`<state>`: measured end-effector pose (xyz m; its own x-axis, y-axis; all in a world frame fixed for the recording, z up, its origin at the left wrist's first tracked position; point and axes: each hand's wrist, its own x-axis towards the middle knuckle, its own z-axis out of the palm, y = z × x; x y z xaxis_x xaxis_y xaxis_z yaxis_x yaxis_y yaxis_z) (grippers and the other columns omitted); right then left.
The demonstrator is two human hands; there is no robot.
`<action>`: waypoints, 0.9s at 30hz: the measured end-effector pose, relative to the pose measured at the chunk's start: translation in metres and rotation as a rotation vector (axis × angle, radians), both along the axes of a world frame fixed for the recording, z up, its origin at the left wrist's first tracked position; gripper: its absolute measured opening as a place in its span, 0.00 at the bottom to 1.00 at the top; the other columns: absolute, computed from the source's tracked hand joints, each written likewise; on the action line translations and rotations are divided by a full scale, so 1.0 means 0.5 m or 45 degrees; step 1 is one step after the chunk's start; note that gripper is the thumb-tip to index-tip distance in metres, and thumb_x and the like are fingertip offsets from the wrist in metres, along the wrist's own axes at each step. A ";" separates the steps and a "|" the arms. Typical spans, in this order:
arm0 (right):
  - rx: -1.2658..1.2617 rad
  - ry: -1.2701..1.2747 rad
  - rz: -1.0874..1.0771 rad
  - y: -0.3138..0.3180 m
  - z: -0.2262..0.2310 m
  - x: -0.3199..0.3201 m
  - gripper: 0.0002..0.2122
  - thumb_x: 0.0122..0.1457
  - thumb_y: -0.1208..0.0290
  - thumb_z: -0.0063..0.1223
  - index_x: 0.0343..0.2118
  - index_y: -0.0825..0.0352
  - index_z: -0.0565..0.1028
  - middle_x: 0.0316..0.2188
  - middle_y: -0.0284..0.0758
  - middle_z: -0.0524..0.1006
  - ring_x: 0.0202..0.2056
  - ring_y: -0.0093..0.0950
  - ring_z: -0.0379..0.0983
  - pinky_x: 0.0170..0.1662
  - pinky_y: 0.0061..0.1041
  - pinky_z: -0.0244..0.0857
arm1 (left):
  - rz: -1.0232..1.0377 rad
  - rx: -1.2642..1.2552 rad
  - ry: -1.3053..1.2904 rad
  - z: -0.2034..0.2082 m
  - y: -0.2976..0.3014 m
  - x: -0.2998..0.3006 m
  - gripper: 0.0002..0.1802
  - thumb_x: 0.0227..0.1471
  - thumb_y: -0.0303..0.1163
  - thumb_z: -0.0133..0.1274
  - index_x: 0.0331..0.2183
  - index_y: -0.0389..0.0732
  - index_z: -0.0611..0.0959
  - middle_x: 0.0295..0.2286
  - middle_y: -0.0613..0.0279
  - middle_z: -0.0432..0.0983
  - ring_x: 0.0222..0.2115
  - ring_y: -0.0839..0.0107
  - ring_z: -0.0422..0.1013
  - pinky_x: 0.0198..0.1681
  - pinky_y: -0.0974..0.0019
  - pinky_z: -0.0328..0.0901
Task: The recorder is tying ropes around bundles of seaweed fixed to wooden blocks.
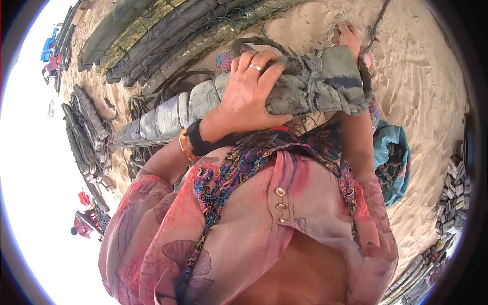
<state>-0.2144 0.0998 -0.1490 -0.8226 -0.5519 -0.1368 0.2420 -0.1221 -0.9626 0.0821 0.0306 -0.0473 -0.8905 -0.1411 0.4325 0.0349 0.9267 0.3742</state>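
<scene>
Across my lap lies a long, weathered grey string of segmented floats [170, 117], its pieces packed end to end. My left hand [250, 91] is wrapped over its top, with the thumb on the near side and the fingers curled over the far side. Thick twisted rope [325, 96] is wound and knotted around the right end, beside a larger grey block [339, 66]. Just beyond that block, my right hand [348, 38] is closed on a thin frayed cord [325, 40] that runs up from the knot. Its fingertips are partly hidden.
Long bundles of similar dark floats [152, 43] lie on the sand [412, 86] ahead and to the left. More bundles [86, 134] rest at the far left. A blue-green sack [399, 178] stands by my right side, and grey blocks [452, 193] are piled at the far right.
</scene>
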 end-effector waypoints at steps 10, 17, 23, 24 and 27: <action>0.404 2.323 0.287 0.184 -0.175 0.181 0.20 0.51 0.70 0.55 0.48 0.65 0.69 0.29 0.34 0.77 0.30 0.27 0.73 0.35 0.22 0.66 | 0.077 -0.028 -0.043 0.000 0.002 -0.008 0.45 0.20 0.44 0.67 0.47 0.46 0.73 0.45 0.57 0.62 0.46 0.52 0.57 0.49 0.50 0.54; 0.153 0.504 1.194 0.256 0.193 0.306 0.04 0.49 0.78 0.55 0.29 0.71 0.77 0.24 0.34 0.76 0.28 0.21 0.71 0.33 0.24 0.65 | 0.114 -0.065 0.043 -0.013 0.021 -0.002 0.43 0.20 0.44 0.67 0.45 0.44 0.74 0.46 0.59 0.63 0.45 0.55 0.59 0.46 0.53 0.54; 0.918 1.840 0.191 0.147 0.306 0.332 0.10 0.52 0.67 0.53 0.21 0.70 0.74 0.22 0.41 0.75 0.23 0.37 0.73 0.27 0.33 0.65 | 0.142 -0.126 0.090 -0.016 0.037 0.002 0.43 0.19 0.44 0.68 0.44 0.40 0.74 0.45 0.59 0.64 0.43 0.58 0.61 0.44 0.56 0.55; 0.918 1.844 0.182 0.126 0.300 0.332 0.10 0.52 0.67 0.53 0.21 0.70 0.74 0.22 0.41 0.75 0.23 0.37 0.73 0.27 0.33 0.65 | 0.136 -0.128 0.088 -0.016 0.038 0.002 0.43 0.18 0.44 0.68 0.43 0.40 0.74 0.44 0.59 0.65 0.42 0.57 0.61 0.44 0.56 0.55; 1.089 1.955 0.231 0.089 0.276 0.334 0.15 0.53 0.62 0.52 0.18 0.70 0.72 0.21 0.45 0.74 0.25 0.44 0.72 0.27 0.36 0.65 | 0.115 -0.117 0.137 -0.024 0.030 0.002 0.43 0.18 0.44 0.68 0.43 0.39 0.74 0.44 0.58 0.66 0.43 0.57 0.61 0.45 0.56 0.55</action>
